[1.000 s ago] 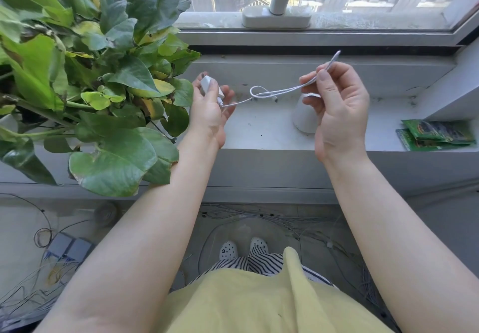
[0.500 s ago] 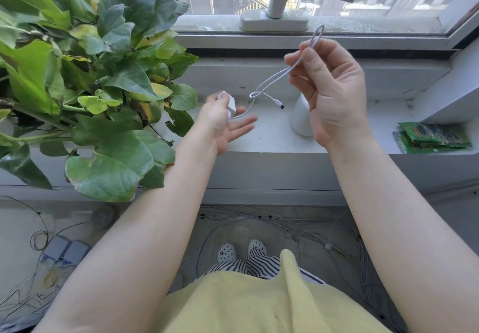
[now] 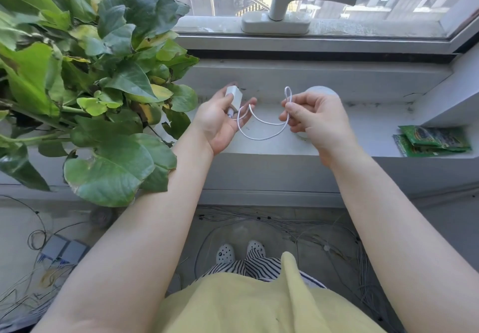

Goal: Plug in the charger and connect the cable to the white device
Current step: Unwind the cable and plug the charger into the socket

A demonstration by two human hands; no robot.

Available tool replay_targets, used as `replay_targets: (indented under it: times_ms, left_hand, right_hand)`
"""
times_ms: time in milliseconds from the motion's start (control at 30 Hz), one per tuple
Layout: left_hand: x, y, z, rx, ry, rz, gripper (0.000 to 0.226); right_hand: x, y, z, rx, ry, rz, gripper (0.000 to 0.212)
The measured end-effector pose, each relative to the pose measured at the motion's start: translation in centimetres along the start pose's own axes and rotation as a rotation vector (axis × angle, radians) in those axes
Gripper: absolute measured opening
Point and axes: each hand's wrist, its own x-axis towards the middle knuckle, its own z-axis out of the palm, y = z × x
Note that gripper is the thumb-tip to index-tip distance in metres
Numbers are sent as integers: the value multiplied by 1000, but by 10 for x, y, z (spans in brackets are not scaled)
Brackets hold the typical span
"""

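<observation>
A small white charger block (image 3: 234,96) rests under the thumb of my left hand (image 3: 220,122), palm up over the windowsill. A thin white cable (image 3: 261,137) runs from the block and sags in two loops across to my right hand (image 3: 315,120), which pinches a folded loop of it between thumb and fingers. The white rounded device (image 3: 322,91) stands on the sill right behind my right hand and is mostly hidden by it. The cable's free plug is not visible.
A large leafy plant (image 3: 85,86) fills the left side beside my left hand. Green packets (image 3: 432,140) lie on the sill (image 3: 375,125) at the right. A window handle (image 3: 298,3) sits above. On the floor are tangled wires (image 3: 298,226) and a power strip (image 3: 63,251).
My right hand has come down from near the window handle to sill height in front of the white device. The cable, earlier pulled taut, now hangs slack in loops between my hands.
</observation>
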Motion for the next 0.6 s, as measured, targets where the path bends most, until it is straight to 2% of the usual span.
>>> replay_targets:
  times_ms: [100, 167, 267, 433, 600]
  left_hand:
    - [5, -12, -1, 277, -29, 106, 43]
    - [9, -24, -2, 473, 13, 213, 45]
    - [16, -41, -5, 705, 118, 321, 48]
    - [29, -66, -4, 1046, 335, 473, 51]
    - [46, -81, -10, 1450, 587, 553, 51]
  right_hand:
    - [14, 19, 15, -188, 20, -8, 10]
    - [23, 32, 27, -284, 50, -18, 11]
    - [29, 49, 43, -410, 91, -14, 13]
    - [36, 67, 54, -477, 170, -8, 17]
    - [44, 73, 56, -643, 173, -68, 22]
